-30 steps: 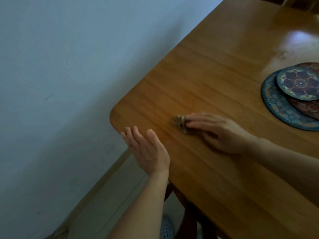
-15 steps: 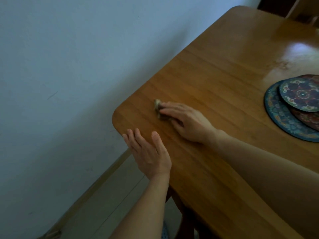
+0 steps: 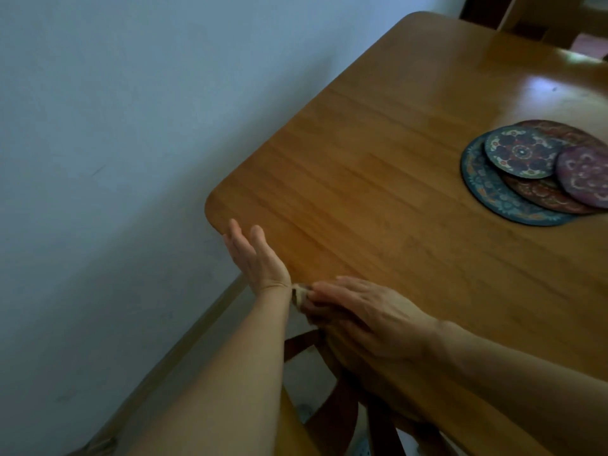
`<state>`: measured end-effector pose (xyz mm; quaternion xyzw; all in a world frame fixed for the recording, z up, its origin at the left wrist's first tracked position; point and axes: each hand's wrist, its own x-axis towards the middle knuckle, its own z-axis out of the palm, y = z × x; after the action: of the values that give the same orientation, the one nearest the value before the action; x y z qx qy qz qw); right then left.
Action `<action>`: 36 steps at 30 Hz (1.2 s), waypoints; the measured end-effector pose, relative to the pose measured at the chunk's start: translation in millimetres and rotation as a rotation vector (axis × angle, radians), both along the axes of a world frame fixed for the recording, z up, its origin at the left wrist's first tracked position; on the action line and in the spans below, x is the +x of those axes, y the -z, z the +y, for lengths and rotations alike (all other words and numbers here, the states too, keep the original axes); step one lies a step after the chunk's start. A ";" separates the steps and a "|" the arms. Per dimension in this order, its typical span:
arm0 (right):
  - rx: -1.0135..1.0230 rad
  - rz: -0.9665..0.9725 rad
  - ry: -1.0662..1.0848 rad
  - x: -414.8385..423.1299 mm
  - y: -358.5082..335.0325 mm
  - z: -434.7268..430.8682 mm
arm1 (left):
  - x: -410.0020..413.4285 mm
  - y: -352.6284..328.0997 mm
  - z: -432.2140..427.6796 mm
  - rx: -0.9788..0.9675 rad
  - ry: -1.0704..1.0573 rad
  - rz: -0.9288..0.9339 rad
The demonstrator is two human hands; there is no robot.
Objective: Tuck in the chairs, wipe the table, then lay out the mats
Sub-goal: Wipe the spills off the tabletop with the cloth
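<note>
One small, pale wad of cloth (image 3: pixel 298 295) lies at the near edge of the table (image 3: pixel 378 179), just beside the left wrist. It is pinned under the flat, extended fingers of the right hand (image 3: pixel 368 319). Only its tip shows past the fingertips, pointing left, and its long axis cannot be told. The left hand (image 3: pixel 255 258) is released, fingers straight and together, held edge-on against the rim near the rounded corner. The table is glossy orange-brown wood beside a pale blue-grey wall (image 3: pixel 115 126). Well to the right, round patterned mats (image 3: pixel 523 153) lie overlapping. Dark wooden chair struts (image 3: pixel 306 343) show beneath the edge.
</note>
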<state>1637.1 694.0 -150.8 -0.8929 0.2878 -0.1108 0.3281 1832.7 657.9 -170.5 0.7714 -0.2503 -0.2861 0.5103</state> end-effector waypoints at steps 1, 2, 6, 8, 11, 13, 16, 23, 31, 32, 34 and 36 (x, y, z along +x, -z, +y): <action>0.004 0.011 0.003 -9.0 -0.1 11.5 | 1.2 -0.1 0.2 0.016 0.014 -0.012; 0.015 0.026 0.007 -17.0 0.3 21.2 | 3.0 0.4 -0.3 0.035 0.027 -0.025; 0.057 0.060 0.057 -41.7 -1.0 51.6 | 7.2 -3.8 -2.1 0.144 0.061 -0.079; 0.071 0.082 0.094 -50.9 -1.2 64.0 | 7.5 -10.0 -2.4 0.187 0.050 -0.080; 0.110 0.123 0.145 -64.1 -6.5 82.2 | -5.9 -25.1 7.4 0.183 0.088 -0.224; 0.138 0.140 0.166 -74.8 -15.8 95.0 | -25.2 -37.9 20.3 0.141 0.265 -0.327; 0.243 0.183 0.214 -90.6 -33.2 114.4 | -60.4 -58.3 32.5 0.119 0.511 -0.238; 0.941 -0.045 0.629 -129.6 -102.9 132.4 | -141.9 -112.2 63.4 0.088 0.697 0.181; 1.163 -1.368 1.236 -169.3 -146.4 183.7 | -166.6 -145.4 122.1 0.175 0.841 0.477; 1.147 -1.479 1.236 -169.9 -150.5 190.4 | -168.3 -148.6 125.2 0.187 0.872 0.473; 1.117 -1.660 1.214 -170.9 -157.7 202.7 | -174.7 -156.3 128.6 0.193 0.937 0.438; 1.090 -1.772 1.205 -172.8 -166.0 213.6 | -186.6 -163.9 132.9 0.190 1.058 0.364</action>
<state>1464.3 907.6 15.2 0.0278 0.3423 -0.6855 0.6421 1646.1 790.8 -6.6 0.5218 -0.4839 -0.6525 0.2605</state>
